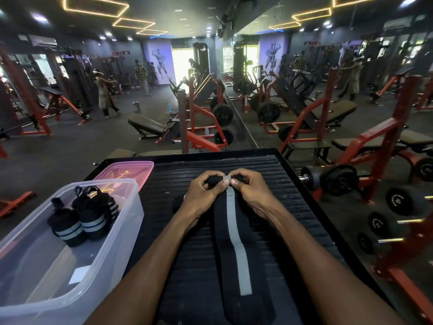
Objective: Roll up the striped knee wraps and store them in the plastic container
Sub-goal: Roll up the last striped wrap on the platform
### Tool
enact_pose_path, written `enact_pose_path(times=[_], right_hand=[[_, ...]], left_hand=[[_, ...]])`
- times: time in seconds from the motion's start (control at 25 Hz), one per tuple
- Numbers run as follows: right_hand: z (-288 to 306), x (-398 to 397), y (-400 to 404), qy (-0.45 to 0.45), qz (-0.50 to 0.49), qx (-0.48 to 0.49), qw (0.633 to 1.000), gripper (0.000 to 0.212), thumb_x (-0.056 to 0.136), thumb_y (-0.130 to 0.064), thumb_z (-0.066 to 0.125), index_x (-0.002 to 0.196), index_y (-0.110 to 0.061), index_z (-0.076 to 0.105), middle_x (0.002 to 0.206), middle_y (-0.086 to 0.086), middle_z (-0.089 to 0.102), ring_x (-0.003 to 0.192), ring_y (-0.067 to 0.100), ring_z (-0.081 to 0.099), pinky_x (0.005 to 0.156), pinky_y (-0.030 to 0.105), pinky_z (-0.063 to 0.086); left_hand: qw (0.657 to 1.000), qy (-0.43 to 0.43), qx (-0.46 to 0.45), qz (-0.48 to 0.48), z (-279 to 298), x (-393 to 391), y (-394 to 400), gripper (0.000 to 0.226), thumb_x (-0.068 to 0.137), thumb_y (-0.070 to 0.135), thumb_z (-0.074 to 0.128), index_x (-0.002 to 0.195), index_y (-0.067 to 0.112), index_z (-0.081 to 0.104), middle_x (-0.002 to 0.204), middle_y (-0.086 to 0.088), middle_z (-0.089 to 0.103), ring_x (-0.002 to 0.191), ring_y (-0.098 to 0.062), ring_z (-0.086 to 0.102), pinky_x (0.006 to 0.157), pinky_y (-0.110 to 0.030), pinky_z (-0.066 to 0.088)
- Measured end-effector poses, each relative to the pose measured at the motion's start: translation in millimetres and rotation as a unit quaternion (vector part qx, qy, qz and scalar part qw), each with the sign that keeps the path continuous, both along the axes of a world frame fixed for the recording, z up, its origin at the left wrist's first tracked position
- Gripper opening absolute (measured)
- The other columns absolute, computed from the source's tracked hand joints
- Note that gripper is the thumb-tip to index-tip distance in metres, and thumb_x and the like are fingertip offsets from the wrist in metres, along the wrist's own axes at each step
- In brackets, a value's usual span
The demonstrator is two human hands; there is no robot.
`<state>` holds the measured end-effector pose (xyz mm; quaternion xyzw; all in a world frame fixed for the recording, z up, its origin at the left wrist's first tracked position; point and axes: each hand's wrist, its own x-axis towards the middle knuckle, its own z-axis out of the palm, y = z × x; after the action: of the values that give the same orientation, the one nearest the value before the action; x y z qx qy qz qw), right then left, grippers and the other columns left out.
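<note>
Matt cloth wrap [234, 231], clear plastic container [112, 242]

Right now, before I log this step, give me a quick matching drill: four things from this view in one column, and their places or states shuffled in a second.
Things:
1. pink lid
2. rolled wraps
3. unrolled wrap
4. plastic container

Places or states:
A. lying flat along the black ribbed platform, far end pinched by left hand and right hand
B. standing inside the container
C. open, at the platform's left edge
D. behind the container

Pairs: 1-D, 2-B, 3-A, 4-C
</note>
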<state>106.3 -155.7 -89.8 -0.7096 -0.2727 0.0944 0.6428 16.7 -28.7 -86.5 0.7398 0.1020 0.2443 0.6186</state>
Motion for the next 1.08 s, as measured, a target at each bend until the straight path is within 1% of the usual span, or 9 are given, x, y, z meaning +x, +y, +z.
enact_pose_path(times=[0.28,0.4,0.6,0.68,0.76,0.84,0.92,1.0,1.08], right_hand=[[-3,-2,3,0.207,0.077,0.037,0.975,0.024,0.101,-0.016,0.056,0.118,-0.001,0.065,0.11,0.019,0.074,0.109,0.032,0.07,0.102,0.05,0.052],[-4,-2,6,0.193,0.089,0.038,0.976,0.027,0.103,-0.016,0.051,0.122,0.001,0.062,0.111,0.019,0.074,0.107,0.028,0.071,0.1,0.045,0.054],[-3,-2,8,0.201,0.088,0.031,0.975,0.026,0.104,-0.022,0.048,0.124,-0.006,0.053,0.117,0.016,0.071,0.108,0.026,0.07,0.099,0.047,0.054],[-5,-3,9,0.202,0.089,0.02,0.975,0.029,0.104,-0.027,0.049,0.127,-0.01,0.048,0.122,0.014,0.068,0.114,0.024,0.066,0.103,0.048,0.051],[-4,-5,10,0.218,0.098,0.026,0.971,0.052,0.098,-0.036,0.054,0.141,-0.011,0.037,0.135,0.015,0.06,0.124,0.026,0.06,0.109,0.052,0.045],[-4,-6,11,0.209,0.109,0.011,0.972,0.092,0.088,-0.059,0.059,0.157,-0.019,0.013,0.156,0.01,0.04,0.14,0.027,0.043,0.116,0.053,0.034],[-7,-3,10,0.183,0.097,-0.014,0.978,0.107,0.084,-0.074,0.055,0.159,-0.02,0.002,0.161,0.008,0.029,0.147,0.027,0.032,0.117,0.052,0.029],[-9,1,8,0.161,0.084,-0.026,0.983,0.104,0.084,-0.077,0.051,0.159,-0.02,0.007,0.161,0.008,0.03,0.146,0.028,0.033,0.117,0.053,0.031],[-12,4,9,0.157,0.073,-0.016,0.985,0.11,0.066,-0.085,0.058,0.15,-0.019,0.032,0.15,0.011,0.048,0.135,0.026,0.05,0.112,0.053,0.04]], left_hand=[[0.998,-0.043,0.014,0.046,2,-2,-2,0.023,0.087,-0.001,0.069,0.095,0.02,0.075,0.103,0.007,0.073,0.096,0.001,0.066,0.079,-0.01,0.048],[0.998,-0.048,0.019,0.034,5,-3,-4,0.026,0.089,-0.004,0.065,0.096,0.02,0.072,0.101,0.01,0.071,0.089,0.008,0.064,0.075,-0.007,0.047],[0.998,0.022,0.066,-0.008,5,-2,-6,0.018,0.1,0.014,0.054,0.118,0.019,0.056,0.109,0.012,0.061,0.101,-0.007,0.06,0.075,0.001,0.04],[0.996,0.056,0.067,-0.023,1,-1,-6,0.02,0.103,0.023,0.048,0.123,0.024,0.046,0.113,0.01,0.057,0.109,-0.014,0.059,0.089,-0.013,0.043],[0.994,0.076,0.075,-0.034,-4,1,-5,0.019,0.105,0.026,0.043,0.124,0.027,0.04,0.124,0.003,0.053,0.116,-0.019,0.055,0.094,-0.027,0.043],[0.99,0.089,0.101,-0.044,-6,1,-7,0.019,0.106,0.027,0.039,0.125,0.028,0.035,0.134,-0.003,0.046,0.121,-0.019,0.049,0.096,-0.028,0.039],[0.987,0.094,0.125,-0.047,-7,3,-6,0.02,0.106,0.026,0.036,0.125,0.03,0.032,0.138,-0.006,0.042,0.123,-0.019,0.047,0.097,-0.028,0.037],[0.982,0.103,0.151,-0.054,-7,4,-7,0.022,0.106,0.025,0.036,0.127,0.03,0.032,0.137,-0.006,0.04,0.122,-0.016,0.044,0.097,-0.027,0.035],[0.981,0.098,0.155,-0.058,-5,3,-5,0.027,0.107,0.027,0.036,0.134,0.025,0.034,0.135,-0.004,0.041,0.122,-0.015,0.045,0.099,-0.027,0.035]])
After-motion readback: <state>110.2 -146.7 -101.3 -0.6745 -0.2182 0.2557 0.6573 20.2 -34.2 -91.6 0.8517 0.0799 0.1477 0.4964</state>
